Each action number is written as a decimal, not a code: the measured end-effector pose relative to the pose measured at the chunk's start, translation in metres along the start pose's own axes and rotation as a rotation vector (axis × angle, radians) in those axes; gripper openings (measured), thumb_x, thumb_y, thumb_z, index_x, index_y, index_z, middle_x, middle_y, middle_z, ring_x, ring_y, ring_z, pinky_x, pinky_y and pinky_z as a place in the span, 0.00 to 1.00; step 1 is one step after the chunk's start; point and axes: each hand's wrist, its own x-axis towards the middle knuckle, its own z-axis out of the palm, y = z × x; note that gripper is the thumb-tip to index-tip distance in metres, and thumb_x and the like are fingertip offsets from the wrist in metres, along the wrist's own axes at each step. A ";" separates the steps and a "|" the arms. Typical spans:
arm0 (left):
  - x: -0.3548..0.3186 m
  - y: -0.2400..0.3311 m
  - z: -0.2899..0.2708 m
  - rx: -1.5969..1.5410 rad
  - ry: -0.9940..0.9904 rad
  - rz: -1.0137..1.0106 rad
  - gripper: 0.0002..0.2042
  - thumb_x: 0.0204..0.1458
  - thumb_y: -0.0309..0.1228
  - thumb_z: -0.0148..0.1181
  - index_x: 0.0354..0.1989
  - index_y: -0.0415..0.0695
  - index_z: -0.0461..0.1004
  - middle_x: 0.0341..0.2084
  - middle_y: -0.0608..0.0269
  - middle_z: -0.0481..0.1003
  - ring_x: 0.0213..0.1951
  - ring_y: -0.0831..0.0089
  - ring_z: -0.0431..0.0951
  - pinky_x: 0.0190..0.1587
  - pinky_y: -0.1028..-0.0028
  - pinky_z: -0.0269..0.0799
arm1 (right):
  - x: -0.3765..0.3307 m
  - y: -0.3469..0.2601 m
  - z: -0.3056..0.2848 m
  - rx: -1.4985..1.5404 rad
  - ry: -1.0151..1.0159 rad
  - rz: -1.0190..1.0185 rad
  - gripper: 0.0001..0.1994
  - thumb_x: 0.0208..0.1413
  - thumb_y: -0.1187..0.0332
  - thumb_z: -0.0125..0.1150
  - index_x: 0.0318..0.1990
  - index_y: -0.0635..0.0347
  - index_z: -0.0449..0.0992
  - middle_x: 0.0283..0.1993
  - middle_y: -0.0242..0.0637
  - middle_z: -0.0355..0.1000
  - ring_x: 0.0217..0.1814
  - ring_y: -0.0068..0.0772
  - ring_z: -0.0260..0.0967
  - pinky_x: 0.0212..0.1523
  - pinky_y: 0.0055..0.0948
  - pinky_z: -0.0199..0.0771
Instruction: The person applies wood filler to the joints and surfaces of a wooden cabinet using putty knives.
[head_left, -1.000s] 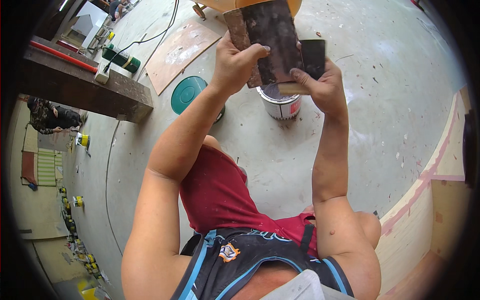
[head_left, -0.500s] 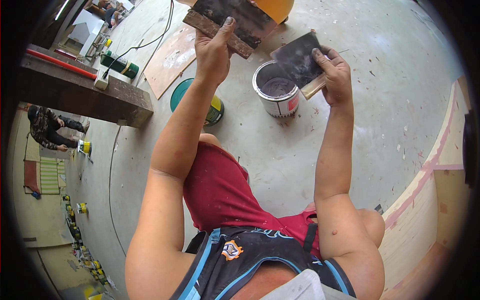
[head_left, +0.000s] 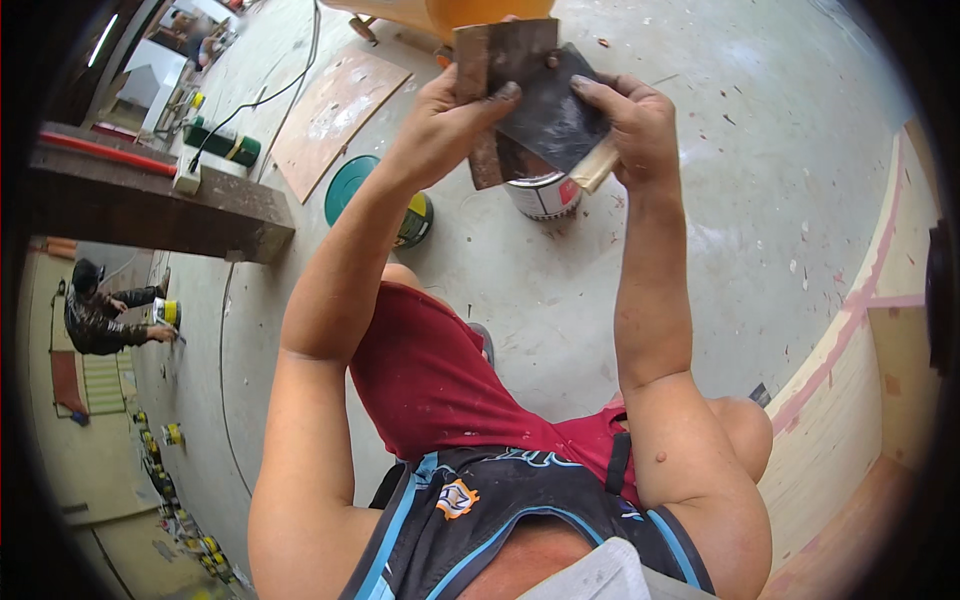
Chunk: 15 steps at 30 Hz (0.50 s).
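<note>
Left fingers (head_left: 494,103) grasped a dark brown-edged plate (head_left: 525,38), right fingers (head_left: 605,98) a wood-handled black blade (head_left: 555,115), over a white can (head_left: 545,200).

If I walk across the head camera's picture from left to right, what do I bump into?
Co-worker → green container → flat board → your left hand → white can → your right hand → pale panel with a pink stripe.

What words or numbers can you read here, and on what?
Shirt: badge and blue letters, which I won't copy out.
White can: print, too small to read.
Green-lidded bucket: any print too small to read.
Far tubs: any print too small to read.
Scrapers: no writing shows.
</note>
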 end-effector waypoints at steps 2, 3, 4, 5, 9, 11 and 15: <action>-0.011 0.015 -0.007 0.179 -0.100 -0.078 0.14 0.52 0.28 0.54 0.46 0.38 0.68 0.38 0.62 0.73 0.38 0.79 0.72 0.41 0.77 0.70 | 0.005 0.008 -0.004 -0.274 -0.006 -0.027 0.12 0.44 0.74 0.59 0.37 0.74 0.75 0.31 0.41 0.74 0.31 0.29 0.71 0.35 0.21 0.71; -0.007 0.003 -0.016 0.242 -0.122 -0.100 0.15 0.51 0.32 0.56 0.47 0.39 0.69 0.37 0.63 0.73 0.37 0.80 0.71 0.39 0.78 0.69 | 0.012 0.021 -0.020 -0.713 -0.160 -0.475 0.12 0.44 0.76 0.56 0.39 0.66 0.76 0.35 0.44 0.74 0.34 0.33 0.72 0.37 0.24 0.71; -0.005 0.008 -0.008 0.324 -0.143 -0.037 0.16 0.50 0.35 0.58 0.44 0.39 0.71 0.35 0.65 0.73 0.36 0.80 0.70 0.39 0.78 0.68 | 0.017 0.026 -0.040 -0.972 -0.233 -0.739 0.14 0.44 0.77 0.54 0.41 0.59 0.77 0.39 0.47 0.73 0.38 0.37 0.72 0.40 0.25 0.72; 0.001 -0.010 -0.018 0.282 -0.194 -0.094 0.16 0.48 0.38 0.59 0.41 0.39 0.72 0.32 0.66 0.73 0.36 0.80 0.70 0.39 0.77 0.67 | 0.021 0.038 -0.051 -0.856 -0.220 -0.735 0.14 0.44 0.77 0.55 0.41 0.60 0.77 0.40 0.47 0.72 0.40 0.37 0.72 0.43 0.26 0.72; -0.005 0.018 -0.007 0.342 -0.328 -0.256 0.15 0.51 0.41 0.57 0.34 0.39 0.71 0.26 0.66 0.72 0.28 0.81 0.70 0.30 0.78 0.66 | 0.014 0.013 -0.046 -0.168 -0.014 -0.014 0.13 0.54 0.75 0.48 0.45 0.74 0.70 0.45 0.45 0.70 0.44 0.34 0.70 0.45 0.29 0.72; -0.010 0.008 -0.012 0.329 -0.393 -0.221 0.18 0.51 0.43 0.57 0.36 0.38 0.71 0.28 0.63 0.74 0.29 0.79 0.72 0.31 0.76 0.68 | 0.022 0.007 -0.046 -0.232 0.024 -0.054 0.14 0.54 0.74 0.48 0.46 0.74 0.69 0.45 0.45 0.69 0.44 0.34 0.69 0.45 0.27 0.71; 0.006 -0.017 -0.025 0.324 -0.047 0.146 0.19 0.51 0.43 0.57 0.40 0.38 0.70 0.31 0.63 0.74 0.31 0.78 0.73 0.36 0.77 0.70 | 0.007 -0.015 -0.012 -0.203 0.318 -0.197 0.14 0.58 0.72 0.43 0.47 0.72 0.68 0.33 0.41 0.69 0.28 0.26 0.66 0.29 0.24 0.67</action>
